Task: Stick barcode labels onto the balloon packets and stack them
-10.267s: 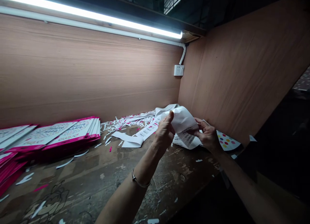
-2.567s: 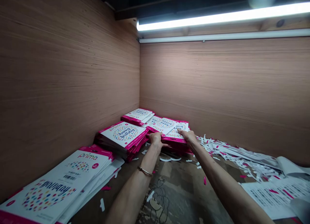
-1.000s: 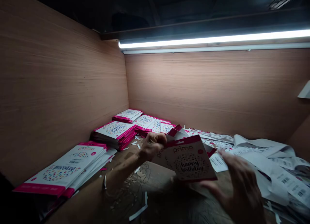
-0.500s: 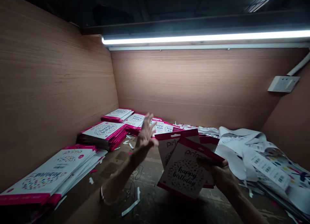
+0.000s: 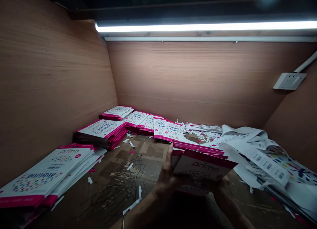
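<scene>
Near the front centre, my left hand (image 5: 168,174) and my right hand (image 5: 221,189) hold a small bundle of white and pink "prima" packets (image 5: 204,168) from both sides. The front packet leans with its pink edge up, its lower part in shadow. My left fingers point up along the bundle's left side, while the right ones are partly hidden in the dark. Just behind the bundle lie more pink-edged packets (image 5: 198,147). Beyond them, two white packets (image 5: 170,129) lie face up.
Stacks of the same packets stand at the left front (image 5: 47,176), left middle (image 5: 101,130) and back left (image 5: 117,111). Rolled label strips (image 5: 264,159) spread over the right side. Paper scraps (image 5: 208,136) and a thread tangle (image 5: 128,172) lie on the table (image 5: 148,156).
My left hand has come from the open air down to the left side of the packets. The fanned packets are lower and closer together, and the view has shifted slightly.
</scene>
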Demonstrator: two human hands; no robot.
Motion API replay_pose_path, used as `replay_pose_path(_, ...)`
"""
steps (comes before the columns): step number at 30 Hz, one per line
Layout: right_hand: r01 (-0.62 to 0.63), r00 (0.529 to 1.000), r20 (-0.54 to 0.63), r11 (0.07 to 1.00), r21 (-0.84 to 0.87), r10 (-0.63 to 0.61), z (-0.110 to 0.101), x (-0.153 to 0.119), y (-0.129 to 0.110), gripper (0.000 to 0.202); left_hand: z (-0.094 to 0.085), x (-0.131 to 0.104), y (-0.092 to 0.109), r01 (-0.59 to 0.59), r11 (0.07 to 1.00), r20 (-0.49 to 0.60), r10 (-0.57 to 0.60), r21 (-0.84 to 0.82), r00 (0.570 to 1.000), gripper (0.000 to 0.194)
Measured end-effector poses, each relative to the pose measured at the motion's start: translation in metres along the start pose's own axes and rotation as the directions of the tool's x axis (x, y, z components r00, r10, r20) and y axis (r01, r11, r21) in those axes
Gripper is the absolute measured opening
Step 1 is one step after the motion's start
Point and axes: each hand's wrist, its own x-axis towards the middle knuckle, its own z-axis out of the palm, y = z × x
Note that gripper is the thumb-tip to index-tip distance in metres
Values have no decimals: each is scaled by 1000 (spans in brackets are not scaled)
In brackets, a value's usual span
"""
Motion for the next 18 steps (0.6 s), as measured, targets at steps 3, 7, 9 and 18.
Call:
replay_pose_path(3,28,999,-25,999,-19,-29,4,-3,1,28,6,-3,-18,-34,999,-57,33,-4,998,91)
replay_pose_path(7,90,995,-29,992,-85,-93,3,-4,-3,28,7,-7,-27,-81,997,-76,81,8,994,101)
replay_pose_path(9,97,995,-17,990,-106,-99,1,-6,-5,27,4,-10,-26,-79,997,-56,80,26,995,104)
replay_pose_path(18,30,1000,2,986,-162,-30,0,-15,-16,11,1,-13,-26,-141,990,36,141,10,989,115)
